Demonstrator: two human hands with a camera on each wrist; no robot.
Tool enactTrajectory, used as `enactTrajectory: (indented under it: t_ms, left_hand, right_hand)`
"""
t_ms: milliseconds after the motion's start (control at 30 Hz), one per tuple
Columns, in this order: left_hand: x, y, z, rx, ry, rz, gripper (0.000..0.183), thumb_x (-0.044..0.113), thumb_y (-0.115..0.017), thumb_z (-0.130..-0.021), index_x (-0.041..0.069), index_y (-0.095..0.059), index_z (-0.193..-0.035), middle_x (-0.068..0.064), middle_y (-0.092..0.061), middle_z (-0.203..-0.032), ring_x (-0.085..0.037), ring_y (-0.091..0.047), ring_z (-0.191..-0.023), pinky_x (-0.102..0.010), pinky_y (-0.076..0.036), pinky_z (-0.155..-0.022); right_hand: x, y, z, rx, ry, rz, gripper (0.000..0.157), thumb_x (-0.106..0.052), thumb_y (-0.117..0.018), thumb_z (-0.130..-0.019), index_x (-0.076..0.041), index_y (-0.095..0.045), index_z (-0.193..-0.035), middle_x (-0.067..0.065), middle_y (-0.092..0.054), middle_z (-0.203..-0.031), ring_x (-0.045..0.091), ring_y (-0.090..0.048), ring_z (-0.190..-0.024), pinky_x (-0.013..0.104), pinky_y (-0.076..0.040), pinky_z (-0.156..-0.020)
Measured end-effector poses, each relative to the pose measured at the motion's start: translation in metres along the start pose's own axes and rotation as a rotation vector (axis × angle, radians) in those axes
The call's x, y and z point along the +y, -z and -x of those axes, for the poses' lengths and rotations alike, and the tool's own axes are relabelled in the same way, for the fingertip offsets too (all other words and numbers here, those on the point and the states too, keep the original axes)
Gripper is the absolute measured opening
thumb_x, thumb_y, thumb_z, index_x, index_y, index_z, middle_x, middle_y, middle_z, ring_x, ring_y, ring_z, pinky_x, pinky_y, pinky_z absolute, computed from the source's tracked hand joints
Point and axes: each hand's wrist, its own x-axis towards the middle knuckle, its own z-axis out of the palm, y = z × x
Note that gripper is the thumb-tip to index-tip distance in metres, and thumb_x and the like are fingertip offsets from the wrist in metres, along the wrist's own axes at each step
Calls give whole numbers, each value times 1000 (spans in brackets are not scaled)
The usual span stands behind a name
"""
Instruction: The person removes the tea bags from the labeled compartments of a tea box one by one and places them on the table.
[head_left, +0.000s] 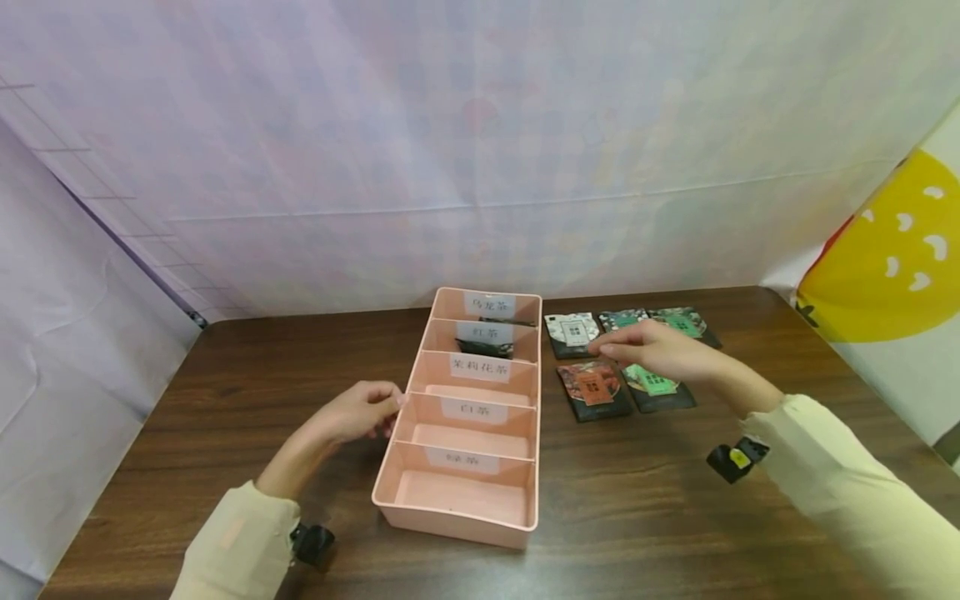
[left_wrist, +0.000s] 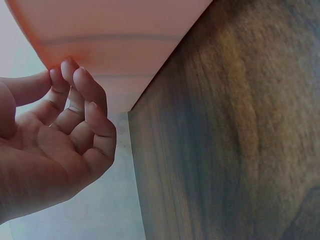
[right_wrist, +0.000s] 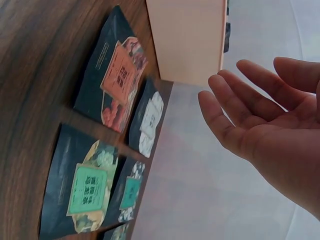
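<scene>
A pink divided box (head_left: 457,521) stands on the table with a labelled strip in each compartment. Dark tea packets (head_left: 485,347) sit in its two farthest compartments. At the box's left rim, my left hand (head_left: 362,410) pinches the edge between thumb and forefinger; the left wrist view shows its other fingers (left_wrist: 95,122) loosely bent beside the wall. My right hand (head_left: 652,350) hovers above the loose packets with nothing in it, fingers spread apart in the right wrist view. Below it lie an orange-labelled packet (right_wrist: 120,75), a green-labelled packet (right_wrist: 87,187) and a white-labelled packet (head_left: 573,333).
Behind the hand, a teal-labelled packet (head_left: 622,319) and another green-labelled packet (head_left: 686,323) lie partly hidden. A pale curtain (head_left: 480,167) hangs along the back edge of the brown wooden table (head_left: 622,517). Something yellow with white marks (head_left: 892,250) is at the far right.
</scene>
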Motion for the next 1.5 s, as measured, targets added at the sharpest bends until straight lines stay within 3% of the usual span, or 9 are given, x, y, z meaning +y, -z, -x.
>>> enactTrajectory:
  t_ms: [400, 600, 733, 900, 1067, 1233, 1333, 1433, 1500]
  left_hand:
    - [-1, 0, 0, 0, 6, 6, 21, 11, -46, -95, -2, -52, -80, -3, -51, -63, -14, -50, -59, -26, -36, -52]
    - [0, 0, 1, 5, 9, 11, 21, 12, -46, -95, -3, -53, -80, -3, -50, -63, -14, -50, -58, -26, -36, -52]
    - [0, 0, 1, 5, 7, 10, 21, 12, -46, -95, -2, -52, -80, -3, -50, -63, -14, -49, -58, -26, -36, -52]
    - [-1, 0, 0, 6, 15, 6, 21, 11, -46, -95, -1, -52, -79, -3, -50, -63, -14, -50, -58, -26, -36, -52]
    - [-2, 0, -1, 6, 26, 4, 21, 11, -45, -95, 0, -52, -79, -3, -50, -63, -14, -50, -59, -26, -36, -53]
    - [-3, 0, -1, 4, 23, 5, 21, 11, -45, -95, -1, -53, -79, -2, -50, -64, -13, -50, -59, -26, -36, -53]
    - [-3, 0, -2, 3, 24, 5, 21, 12, -45, -95, -1, -53, -80, -2, -50, -64, -13, -50, -59, -26, -36, -53]
    - [-3, 0, -2, 4, 24, 6, 21, 12, -45, -95, -1, -52, -80, -2, -50, -63, -13, -50, -59, -26, -36, -53]
    - [-3, 0, -2, 6, 25, 7, 21, 12, -45, -95, -1, -52, -79, -2, -50, -63, -13, -50, -59, -25, -36, -52]
  right_hand:
    - [-11, -8, -11, -12, 20, 16, 34, -19, -43, -97, -2, -53, -125, 20, -53, -123, 32, -57, -101, 42, -47, -82]
    - [-17, -11, -19, -35, 35, -19, 33, -15, -42, -97, 0, -52, -124, 16, -60, -104, 18, -54, -66, 36, -46, -61]
    - [-20, -13, -25, -44, 39, -38, 32, -14, -43, -97, -1, -53, -124, 17, -60, -107, 11, -49, -60, 31, -43, -54]
    - [-25, -15, -33, -46, 57, -56, 31, -12, -45, -96, 0, -55, -122, 19, -57, -118, 14, -59, -66, 30, -40, -45]
    - [-30, -20, -41, -46, 114, -29, 30, -11, -46, -95, -1, -56, -122, 18, -53, -124, 27, -57, -105, 40, -49, -75]
    - [-37, -26, -48, -44, 142, -1, 28, -9, -46, -95, -1, -58, -118, 18, -54, -123, 30, -52, -111, 43, -43, -87]
    - [-39, -30, -53, -35, 153, 24, 26, -9, -46, -95, -2, -60, -116, 16, -58, -117, 22, -59, -85, 37, -47, -74]
    - [-38, -33, -58, -28, 157, 8, 25, -7, -47, -94, -1, -61, -113, 16, -60, -110, 13, -47, -55, 30, -41, -55]
    - [-38, -34, -62, -20, 171, 1, 24, -6, -47, -94, 1, -62, -110, 17, -60, -110, 11, -41, -49, 27, -37, -49]
